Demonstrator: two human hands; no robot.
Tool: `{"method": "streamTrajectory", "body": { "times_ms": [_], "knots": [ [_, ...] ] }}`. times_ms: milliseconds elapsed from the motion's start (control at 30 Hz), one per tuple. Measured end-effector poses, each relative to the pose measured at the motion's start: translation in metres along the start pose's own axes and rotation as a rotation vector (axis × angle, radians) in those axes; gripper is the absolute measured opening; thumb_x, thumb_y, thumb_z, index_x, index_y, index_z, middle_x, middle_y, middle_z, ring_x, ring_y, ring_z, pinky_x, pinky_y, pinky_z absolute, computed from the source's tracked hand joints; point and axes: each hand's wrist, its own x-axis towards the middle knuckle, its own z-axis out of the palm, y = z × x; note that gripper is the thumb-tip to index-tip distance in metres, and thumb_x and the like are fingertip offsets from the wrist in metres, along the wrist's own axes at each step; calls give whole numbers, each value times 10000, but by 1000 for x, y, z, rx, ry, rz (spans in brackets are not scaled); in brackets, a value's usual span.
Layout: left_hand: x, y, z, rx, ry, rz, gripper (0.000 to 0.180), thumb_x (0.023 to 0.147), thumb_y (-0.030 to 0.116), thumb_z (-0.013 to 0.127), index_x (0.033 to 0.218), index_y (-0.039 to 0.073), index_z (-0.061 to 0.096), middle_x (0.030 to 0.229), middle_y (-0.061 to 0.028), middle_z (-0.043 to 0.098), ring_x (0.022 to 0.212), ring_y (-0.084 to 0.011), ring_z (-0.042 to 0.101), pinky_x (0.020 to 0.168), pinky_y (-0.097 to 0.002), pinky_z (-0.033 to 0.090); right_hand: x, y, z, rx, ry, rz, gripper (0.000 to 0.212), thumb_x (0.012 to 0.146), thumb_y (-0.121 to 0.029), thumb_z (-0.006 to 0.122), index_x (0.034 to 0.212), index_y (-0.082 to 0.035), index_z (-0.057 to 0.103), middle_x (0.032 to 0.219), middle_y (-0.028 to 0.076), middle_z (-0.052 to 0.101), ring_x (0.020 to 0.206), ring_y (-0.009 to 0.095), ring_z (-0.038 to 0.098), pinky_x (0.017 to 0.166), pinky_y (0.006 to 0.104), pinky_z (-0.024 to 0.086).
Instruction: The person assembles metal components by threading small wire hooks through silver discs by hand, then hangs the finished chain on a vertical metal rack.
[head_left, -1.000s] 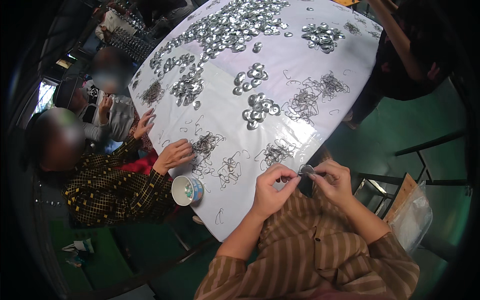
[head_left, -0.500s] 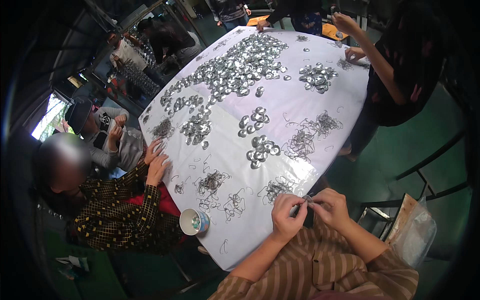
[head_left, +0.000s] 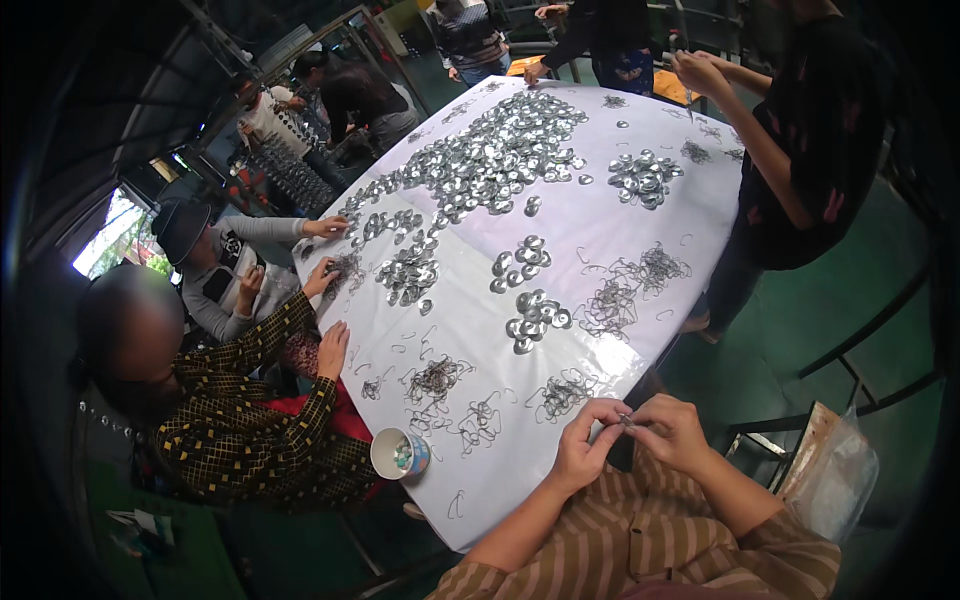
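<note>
In front of my striped shirt, my left hand (head_left: 588, 445) and my right hand (head_left: 671, 434) meet just off the table's near edge. Both are closed, thumbs and forefingers pinching one small grey metal piece (head_left: 626, 420); its exact shape is mostly covered by the fingers. Beside my left hand lies a tangle of bent wire hooks (head_left: 563, 396) on the white-covered table (head_left: 520, 480). Farther in is a small heap of shiny, cupped metal discs (head_left: 538, 318). More wire hooks (head_left: 437, 380) are scattered to the left.
A paper cup (head_left: 388, 455) with small pale bits stands at the left edge. A large pile of discs (head_left: 500, 150) covers the far middle. Co-workers sit at the left and stand at the right and far side. A clear plastic bag (head_left: 835, 480) hangs at my right.
My hands keep the pinch on the metal piece, with fingers slightly shifted. At left, a grey-sleeved arm now reaches onto the table. The right co-worker's lower hand has lifted off it.
</note>
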Motion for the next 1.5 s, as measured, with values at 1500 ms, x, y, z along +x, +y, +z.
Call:
{"method": "streamTrajectory", "body": {
  "times_ms": [1500],
  "knots": [
    [-16, -5, 14, 27, 36, -5, 126, 798, -67, 540, 886, 6, 488, 951, -116, 570, 898, -223, 543, 817, -311, 428, 155, 109, 112, -876, -97, -165, 117, 731, -50, 533, 819, -15, 601, 774, 117, 559, 718, 282, 575, 654, 400, 464]
  ]
}}
